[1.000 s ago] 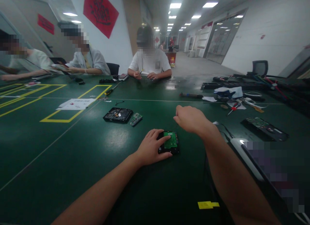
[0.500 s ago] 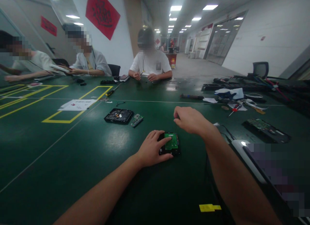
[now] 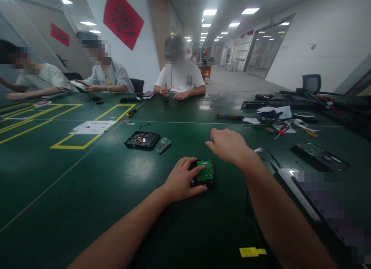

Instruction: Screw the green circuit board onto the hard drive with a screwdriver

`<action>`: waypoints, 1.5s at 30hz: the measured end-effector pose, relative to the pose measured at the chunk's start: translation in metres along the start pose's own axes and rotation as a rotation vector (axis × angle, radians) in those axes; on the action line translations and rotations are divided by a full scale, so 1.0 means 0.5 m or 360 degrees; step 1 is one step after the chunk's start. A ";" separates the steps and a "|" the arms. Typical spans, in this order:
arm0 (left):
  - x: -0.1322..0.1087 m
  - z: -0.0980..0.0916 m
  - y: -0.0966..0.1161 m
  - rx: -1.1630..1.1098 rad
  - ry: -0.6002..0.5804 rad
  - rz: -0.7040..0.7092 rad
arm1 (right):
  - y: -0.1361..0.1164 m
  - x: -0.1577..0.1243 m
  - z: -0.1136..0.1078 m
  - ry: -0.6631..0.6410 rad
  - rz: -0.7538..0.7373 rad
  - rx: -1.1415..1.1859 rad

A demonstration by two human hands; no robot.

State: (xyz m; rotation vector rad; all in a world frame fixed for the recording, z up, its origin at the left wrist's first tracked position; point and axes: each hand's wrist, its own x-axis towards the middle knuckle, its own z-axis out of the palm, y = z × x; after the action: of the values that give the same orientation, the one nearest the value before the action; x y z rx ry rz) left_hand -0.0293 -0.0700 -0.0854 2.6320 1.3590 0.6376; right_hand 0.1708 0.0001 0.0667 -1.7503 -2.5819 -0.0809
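A black hard drive with a green circuit board (image 3: 207, 173) lies on the green table (image 3: 116, 207). My left hand (image 3: 185, 178) rests on its left part, fingers spread over the board and along the near edge. Above the drive's far right corner is my right hand (image 3: 227, 145), its fingers curled together; a thin dark shaft seems to run down from it to the drive, too faint to identify. Farther left lie an opened black drive casing (image 3: 142, 140) and a loose circuit board (image 3: 164, 145).
Another drive (image 3: 319, 156) and a silver-edged device (image 3: 301, 195) are at the right. Beyond lie a red screwdriver (image 3: 281, 132), a dark tool (image 3: 230, 116), cables and papers. A yellow-handled screwdriver (image 3: 133, 110) lies far left of centre. Several people sit across the table.
My right hand has turned slightly and shifted a little left. My left hand stays on the drive. Across the table, a person's hands have moved, and a person at the left has lowered a held object.
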 end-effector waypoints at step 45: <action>0.000 -0.004 0.001 0.0008 -0.0029 -0.0023 | 0.010 -0.011 0.008 0.0047 -0.0293 0.0326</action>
State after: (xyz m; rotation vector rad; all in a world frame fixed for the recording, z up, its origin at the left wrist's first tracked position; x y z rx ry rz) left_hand -0.0297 -0.0707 -0.0837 2.6225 1.3751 0.6077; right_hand 0.1777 -0.0029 0.0627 -1.4326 -2.6162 0.1482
